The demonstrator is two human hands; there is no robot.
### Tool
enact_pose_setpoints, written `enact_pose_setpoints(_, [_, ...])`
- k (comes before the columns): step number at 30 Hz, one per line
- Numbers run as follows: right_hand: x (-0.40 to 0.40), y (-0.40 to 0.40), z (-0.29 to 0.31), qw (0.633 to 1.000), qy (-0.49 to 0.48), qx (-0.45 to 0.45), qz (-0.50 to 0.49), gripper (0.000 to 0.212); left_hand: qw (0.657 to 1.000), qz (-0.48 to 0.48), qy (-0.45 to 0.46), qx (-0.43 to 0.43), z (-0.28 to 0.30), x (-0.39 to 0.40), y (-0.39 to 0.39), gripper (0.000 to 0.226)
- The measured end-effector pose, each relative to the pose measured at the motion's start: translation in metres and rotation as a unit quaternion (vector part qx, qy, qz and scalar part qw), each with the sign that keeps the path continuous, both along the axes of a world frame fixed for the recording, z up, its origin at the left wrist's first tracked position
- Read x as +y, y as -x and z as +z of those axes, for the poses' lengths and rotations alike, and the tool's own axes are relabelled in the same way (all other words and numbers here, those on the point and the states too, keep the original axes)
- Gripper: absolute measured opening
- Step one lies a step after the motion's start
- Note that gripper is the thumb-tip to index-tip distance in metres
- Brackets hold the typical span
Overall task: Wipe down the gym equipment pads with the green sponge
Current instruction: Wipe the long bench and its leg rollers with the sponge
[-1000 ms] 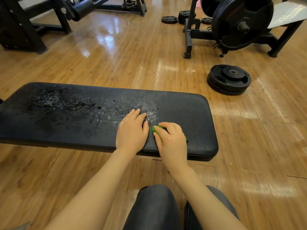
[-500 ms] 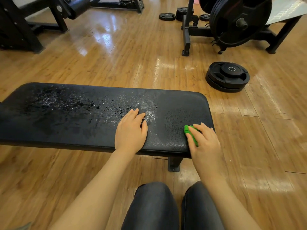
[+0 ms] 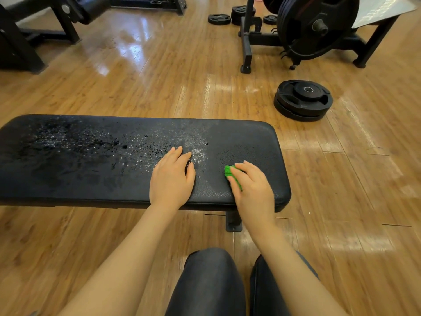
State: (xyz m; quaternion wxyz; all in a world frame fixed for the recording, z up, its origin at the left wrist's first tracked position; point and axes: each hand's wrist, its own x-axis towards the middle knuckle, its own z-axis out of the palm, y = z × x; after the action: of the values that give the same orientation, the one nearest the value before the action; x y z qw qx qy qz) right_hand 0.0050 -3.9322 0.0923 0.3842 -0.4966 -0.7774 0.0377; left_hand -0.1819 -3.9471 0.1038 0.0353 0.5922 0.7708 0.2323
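Now, left hand: the left hand (image 3: 171, 179) lies flat on the black pad, palm down, fingers straight and close together; its grip holds nothing.
Right hand: the right hand (image 3: 252, 187) lies over the green sponge (image 3: 231, 176) with the fingers bent around it; the grip is closed on the sponge and presses it down on the pad.
Green sponge: it is on the right part of the pad, near the front edge, mostly covered by the right hand; only its left side shows beside the fingers.
Counter: the bench pad (image 3: 79, 169) is long, black and padded, and it lies across the view in front of the person; one dark foot (image 3: 233, 222) of it shows under the front edge.
Pad surface: the left and middle parts carry many small wet drops and white specks (image 3: 95, 144), which reach up to the left hand's fingertips; the part around the sponge looks smoother and darker.
Floor: the wooden floor (image 3: 159, 71) is shiny with light reflections.
Weights: a stack of black plates (image 3: 303, 100) lies on the floor beyond the right end of the pad, well apart from it; a rack with large plates (image 3: 319, 26) stands farther back.
Person: two knees in dark trousers (image 3: 209, 283) show at the bottom edge.
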Motion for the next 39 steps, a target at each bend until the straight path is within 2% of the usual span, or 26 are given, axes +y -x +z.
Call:
enact_pose_setpoints(5, [0.003, -0.048, 0.003, 0.997, 0.021, 0.034, -0.068, 0.02, 1.0, -0.005, -0.009, 0.0, 0.001, -0.001, -0.001, 0.037])
enact_pose_setpoints(10, [0.01, -0.051, 0.012, 0.995, 0.076, 0.033, -0.062, 0.018, 1.0, -0.002, -0.007, 0.0, 0.002, 0.0, -0.002, 0.038])
enact_pose_setpoints(15, [0.033, -0.006, 0.032, 0.993, 0.102, 0.052, -0.001, 0.021, 1.0, 0.0, -0.007, 0.003, 0.002, -0.001, -0.003, 0.039])
enact_pose_setpoints(19, [0.059, 0.048, 0.045, 0.987, 0.145, 0.032, 0.054, 0.026, 1.0, 0.0, -0.005, 0.003, 0.002, -0.001, -0.002, 0.04])
enact_pose_setpoints(22, [0.069, 0.072, 0.041, 0.978, 0.186, 0.003, 0.099, 0.04, 1.0, -0.003, 0.0, 0.004, 0.001, -0.001, -0.001, 0.04])
enact_pose_setpoints(24, [0.074, 0.071, 0.042, 0.971, 0.2, 0.023, 0.129, 0.044, 1.0, -0.004, -0.004, 0.004, 0.001, -0.001, 0.0, 0.04])
enact_pose_setpoints(26, [0.083, 0.056, 0.046, 0.973, 0.188, 0.068, 0.113, 0.03, 1.0, -0.007, -0.01, -0.002, 0.002, -0.001, 0.0, 0.04])
enact_pose_setpoints(29, [0.106, 0.023, 0.046, 0.98, 0.172, 0.09, 0.05, 0.044, 1.0, -0.011, -0.011, -0.022, 0.002, 0.0, 0.0, 0.041])
enact_pose_setpoints(31, [0.12, 0.004, 0.037, 0.984, 0.167, 0.055, 0.036, 0.038, 0.999, -0.014, -0.021, -0.036, 0.003, 0.001, 0.001, 0.041])
enact_pose_setpoints(33, [0.127, -0.005, 0.024, 0.985, 0.172, -0.022, 0.028, 0.028, 0.998, -0.019, -0.044, -0.044, 0.003, 0.001, 0.002, 0.04])
enact_pose_setpoints(36, [0.127, -0.005, 0.016, 0.981, 0.167, -0.09, 0.03, 0.034, 0.995, -0.006, -0.085, -0.05, 0.007, 0.004, 0.002, 0.041])
enact_pose_setpoints(39, [0.127, -0.002, 0.017, 0.982, 0.154, -0.105, 0.032, 0.036, 0.995, -0.008, -0.095, -0.041, 0.018, 0.014, -0.005, 0.049])
